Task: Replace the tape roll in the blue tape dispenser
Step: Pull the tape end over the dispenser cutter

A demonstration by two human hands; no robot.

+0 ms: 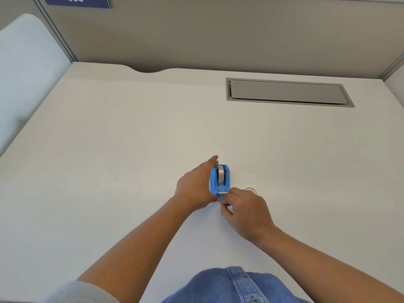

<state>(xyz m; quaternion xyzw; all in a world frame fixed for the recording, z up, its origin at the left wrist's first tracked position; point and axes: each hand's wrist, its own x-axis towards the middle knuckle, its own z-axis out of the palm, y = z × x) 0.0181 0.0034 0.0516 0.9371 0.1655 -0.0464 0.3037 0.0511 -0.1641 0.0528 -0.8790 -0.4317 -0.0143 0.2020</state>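
**Roll seated in dispenser; tape end at the cutter**

The blue tape dispenser (219, 179) stands upright on the white desk (131, 149), near the front edge and a little right of centre, cutter end towards the person. A clear tape roll (221, 174) sits in its cradle. Just right of the dispenser lies a small clear ring (251, 190), probably the old core or roll; too faint to be sure.

Left hand (194, 186): laid flat against the dispenser's left side, fingers extended along it, bracing rather than gripping around it. Right hand (242, 209): fingers curled, thumb and forefinger pinched together at the cutter end. Likely pinching the tape's free end, though the tape itself cannot be made out there.

Judgement: swap mostly done. Remaining: draw the tape end over the cutter blade and tear or seat it; clear away the ring.

Writing: the blue sign (76, 1) on the partition, cut off at top, seems to read "383". No brand visible on dispenser or roll.
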